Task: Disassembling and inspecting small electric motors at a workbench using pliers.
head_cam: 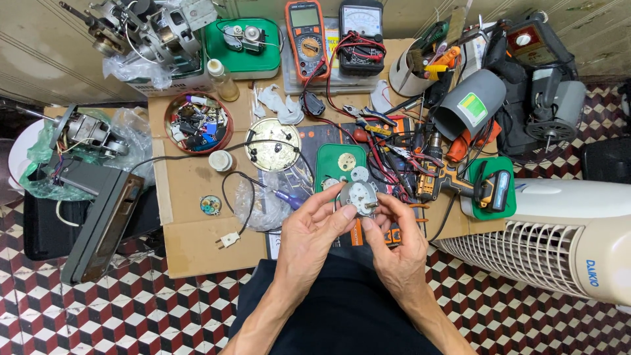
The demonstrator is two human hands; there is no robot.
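Both hands, the left hand [314, 227] and the right hand [394, 230], pinch the small round silver metal motor housing [361, 195] between curled fingertips just near of the green plastic tray [328, 161], apparently inspecting it; turning it over calls for a steady two-sided grip.

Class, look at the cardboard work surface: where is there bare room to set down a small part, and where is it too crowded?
Bare cardboard lies left of the left hand, between the small gear disc and the white plug, and below the round tin of parts. Right of the green tray, pliers, leads and the cordless drill crowd everything.
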